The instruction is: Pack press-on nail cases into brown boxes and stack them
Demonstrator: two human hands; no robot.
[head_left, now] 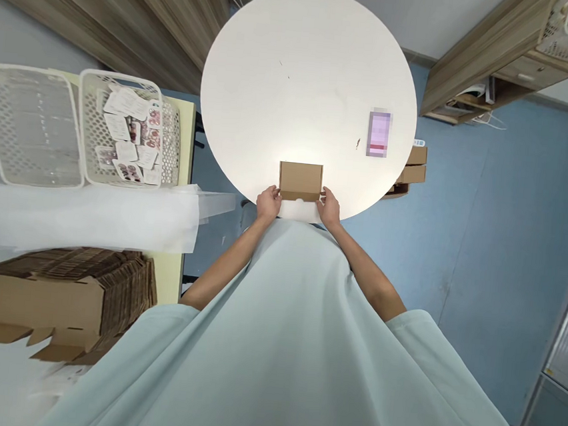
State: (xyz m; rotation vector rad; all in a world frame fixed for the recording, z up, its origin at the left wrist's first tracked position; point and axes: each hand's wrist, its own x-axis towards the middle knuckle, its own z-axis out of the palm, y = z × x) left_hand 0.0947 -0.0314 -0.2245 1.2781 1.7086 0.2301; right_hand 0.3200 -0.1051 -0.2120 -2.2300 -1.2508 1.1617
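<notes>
Blue floor (423, 233) spreads beneath everything, plainest on the right. The person's pale green shirt (297, 328) fills the lower middle of the view. Ahead stands a round white table (304, 47), its near edge close to the shirt. A wooden shelf (480, 54) juts in at the upper right. On the left, a pale yellow bench (183, 156) carries a stack (34, 303) of brown cardboard, a white sheet (133, 218) (it looks slightly see-through at one end) and two baskets side by side. The inner basket (126, 77) holds a heap of packets (121, 107), some white, some reddish.

Past the table's right edge, a few cartons (415, 175) show, partly hidden by it. The box (301, 177), brown and small, lies at the table's near edge, midway between the hands. The left hand (269, 203) has its fingers at the box's left near corner; the right hand (329, 209) has its own at the right near corner (whether either one pinches the cardboard or merely touches it, I cannot tell). A purplish rectangle (378, 134) (blurred into blocks) lies on the table farther right, beside a dark mark (358, 143).
</notes>
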